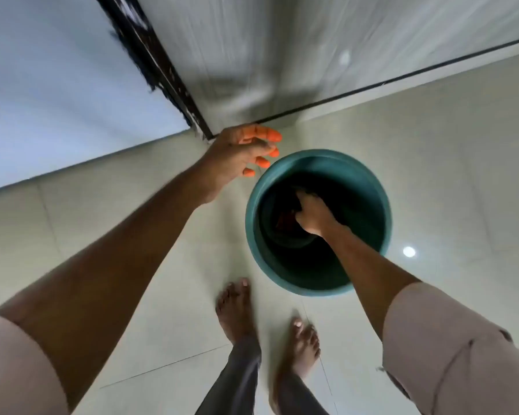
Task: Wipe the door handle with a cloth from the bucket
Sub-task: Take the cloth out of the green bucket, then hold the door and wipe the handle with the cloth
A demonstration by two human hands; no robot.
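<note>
A teal bucket (369, 187) stands on the pale floor tiles just ahead of my feet. My right hand (313, 215) reaches deep inside it, its fingers curled down onto a dark reddish cloth (283, 218) at the bottom; the grip itself is hidden in shadow. My left hand (243, 154) hovers above and to the left of the bucket's rim, fingers spread, orange on the fingertips, holding nothing. The door handle is out of view.
A pale door (282, 49) with a dark frame (162, 76) rises straight ahead, its bottom edge meeting the floor behind the bucket. A white wall (57, 94) runs along the left. My bare feet (237, 310) stand on the glossy tiles below the bucket.
</note>
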